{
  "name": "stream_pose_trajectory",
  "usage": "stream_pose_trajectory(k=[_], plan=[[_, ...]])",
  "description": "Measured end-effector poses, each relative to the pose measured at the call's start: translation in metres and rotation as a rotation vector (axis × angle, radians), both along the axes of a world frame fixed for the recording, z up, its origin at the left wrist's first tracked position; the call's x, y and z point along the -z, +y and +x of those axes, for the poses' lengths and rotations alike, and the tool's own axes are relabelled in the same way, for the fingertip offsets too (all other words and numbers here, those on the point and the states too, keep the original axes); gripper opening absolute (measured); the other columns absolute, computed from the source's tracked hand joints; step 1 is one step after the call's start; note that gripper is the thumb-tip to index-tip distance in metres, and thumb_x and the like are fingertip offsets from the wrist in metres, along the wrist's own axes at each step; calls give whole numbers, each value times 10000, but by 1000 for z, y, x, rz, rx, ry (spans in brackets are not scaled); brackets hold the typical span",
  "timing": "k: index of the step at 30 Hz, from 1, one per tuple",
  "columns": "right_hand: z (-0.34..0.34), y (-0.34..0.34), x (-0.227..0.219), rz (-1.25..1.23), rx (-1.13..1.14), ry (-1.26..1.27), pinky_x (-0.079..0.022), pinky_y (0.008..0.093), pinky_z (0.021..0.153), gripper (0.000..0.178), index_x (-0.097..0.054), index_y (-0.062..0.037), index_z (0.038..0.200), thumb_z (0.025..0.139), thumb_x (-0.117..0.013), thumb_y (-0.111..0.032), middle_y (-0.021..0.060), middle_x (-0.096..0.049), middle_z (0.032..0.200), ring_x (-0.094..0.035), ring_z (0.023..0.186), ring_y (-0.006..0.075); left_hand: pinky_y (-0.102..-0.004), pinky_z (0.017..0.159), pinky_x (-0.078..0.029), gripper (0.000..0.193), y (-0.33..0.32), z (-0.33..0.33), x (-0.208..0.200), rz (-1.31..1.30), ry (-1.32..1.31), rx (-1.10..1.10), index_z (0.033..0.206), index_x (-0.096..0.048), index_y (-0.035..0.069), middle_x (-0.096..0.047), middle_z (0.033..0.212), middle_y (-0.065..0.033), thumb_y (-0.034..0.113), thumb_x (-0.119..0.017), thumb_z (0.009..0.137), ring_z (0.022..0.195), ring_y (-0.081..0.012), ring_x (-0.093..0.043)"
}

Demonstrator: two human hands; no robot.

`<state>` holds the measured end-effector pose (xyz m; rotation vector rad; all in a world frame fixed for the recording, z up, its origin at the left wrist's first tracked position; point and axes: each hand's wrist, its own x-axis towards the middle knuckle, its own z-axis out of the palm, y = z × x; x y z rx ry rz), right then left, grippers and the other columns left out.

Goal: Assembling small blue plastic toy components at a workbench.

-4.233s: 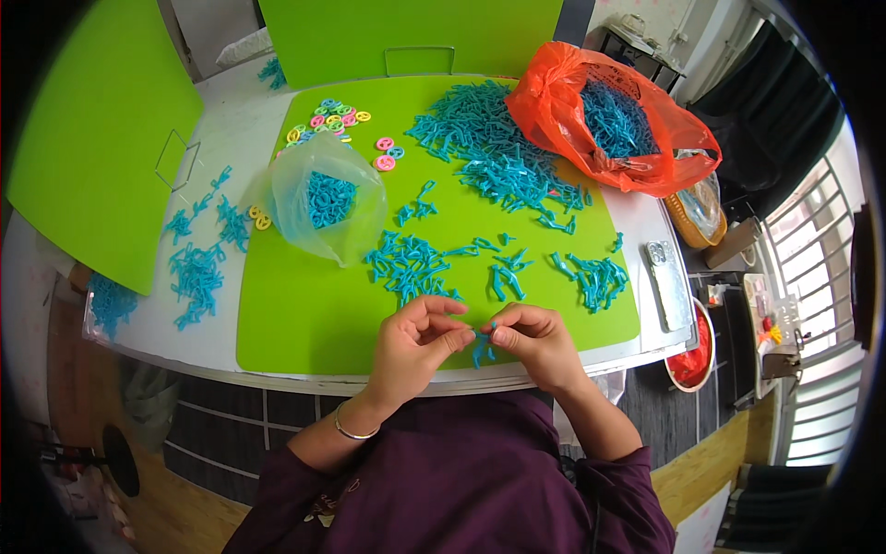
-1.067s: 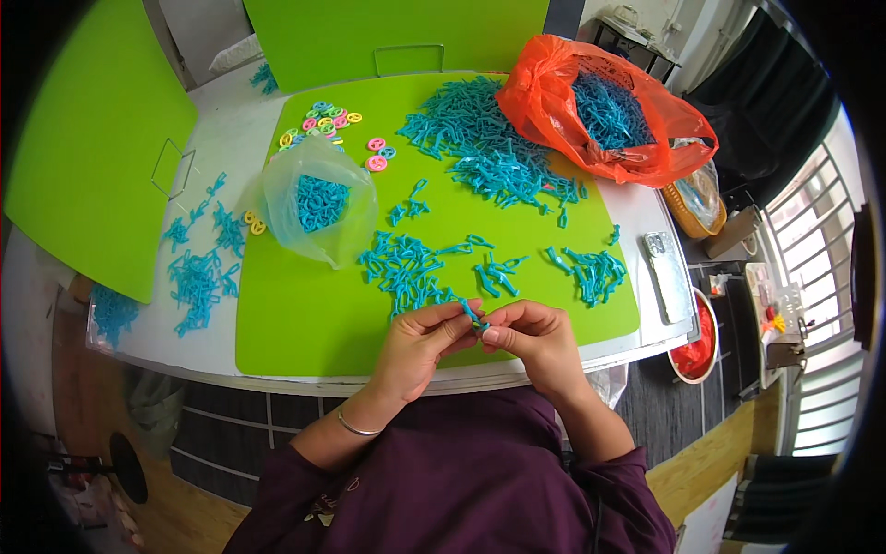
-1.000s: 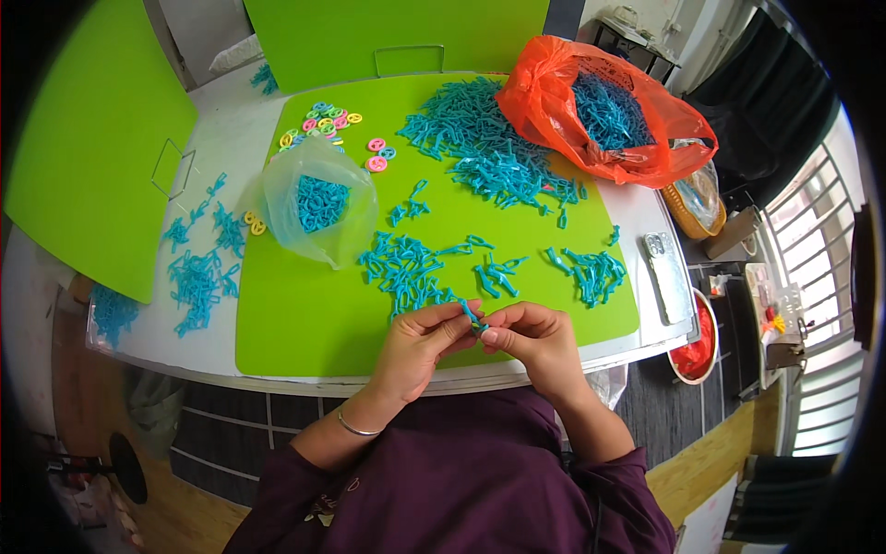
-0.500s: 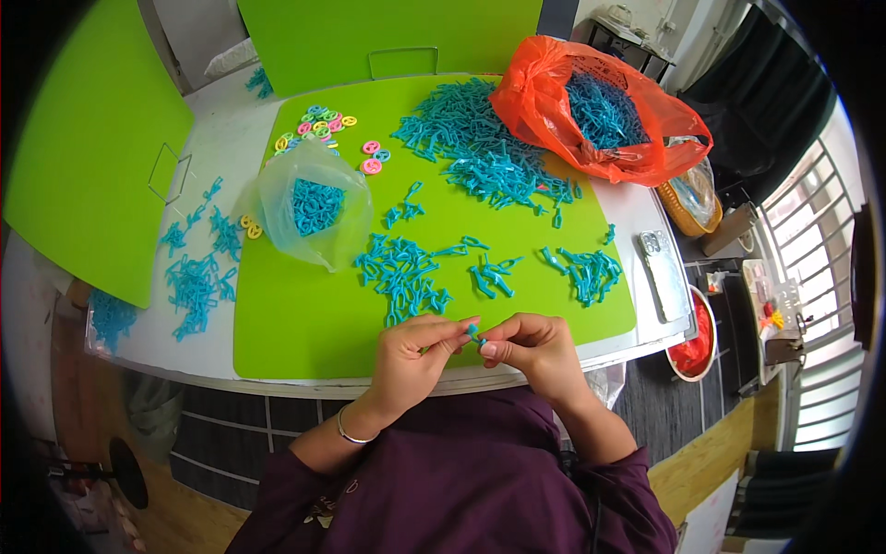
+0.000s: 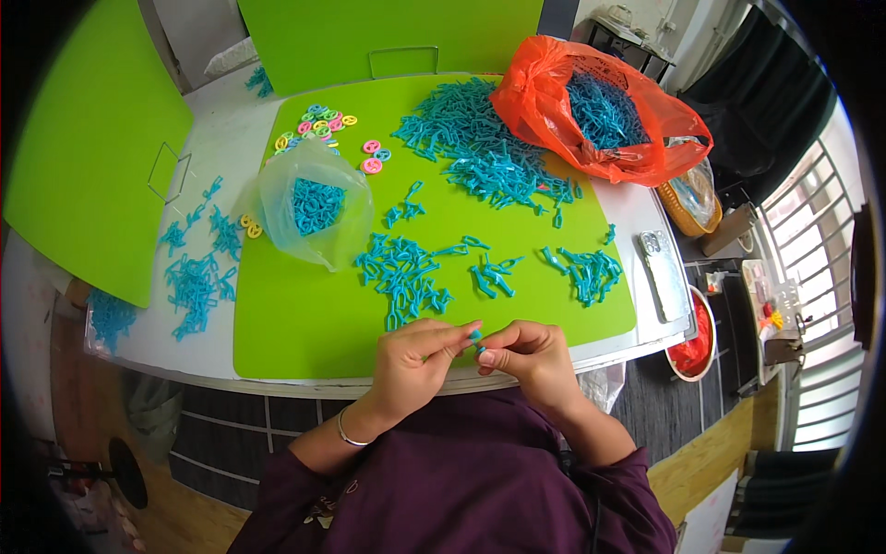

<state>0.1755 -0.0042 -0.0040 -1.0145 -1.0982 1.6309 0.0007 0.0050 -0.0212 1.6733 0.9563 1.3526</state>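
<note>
Over the near edge of the green board [image 5: 305,342], my left hand [image 5: 411,369] and my right hand [image 5: 535,365] meet with fingertips nearly touching. A small blue plastic piece [image 5: 475,335] is pinched in the left fingertips. The right thumb and forefinger close on a blue plastic bit at its lower end. Whether this is one part or two joined, I cannot tell. Just beyond the hands lie a heap of blue plastic links [image 5: 399,272], a small cluster [image 5: 496,276] and another cluster [image 5: 593,275] to the right.
A large blue heap [image 5: 461,115] spreads beside an open red plastic bag [image 5: 628,166] of blue pieces. Left stands a translucent bag [image 5: 341,240] with more. Coloured round discs [image 5: 371,166] lie behind it. A phone [image 5: 662,275] rests at right. Blue clusters [image 5: 192,286] lie at left.
My fingers have shifted slightly around the blue piece, and the right fingers are curled a little more. The heaps and bags stay as they were.
</note>
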Motion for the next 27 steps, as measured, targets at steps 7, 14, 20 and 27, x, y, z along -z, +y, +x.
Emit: stream_pose_trajectory(k=[7,14,20,27], plan=[[-1,-10,-5,93,23,-192,-523,260,632,67,-617,21,782,756,-678,24,98,-645,734,-624,674,147,-234,566,-466,159,-1,-4,6,-46,-20,67,936,-689,30,-646,699,-72,-20,-620,802,626,-128,-596],[0,-3,5,78,98,5,-499,242,698,90,-643,28,884,804,-651,-13,76,-656,803,-612,737,120,-228,598,-476,155,-2,3,-1,16,80,52,979,-634,-14,-654,842,-85,17,-618,828,678,-119,-608],[8,12,-19,253,-151,-257,-499,264,719,179,-634,19,1020,857,-562,3,85,-658,863,-624,773,146,-234,737,-473,292,0,-5,0,-398,-336,253,1099,-560,0,-620,1001,-61,28,-637,819,942,-127,-583],[111,152,-7,939,373,-1282,-463,296,612,144,-655,-22,920,805,-604,-92,129,-644,807,-594,651,192,-266,827,-466,201,6,-8,-5,-559,-526,290,1083,-555,17,-590,1085,-107,103,-519,905,990,-162,-573]])
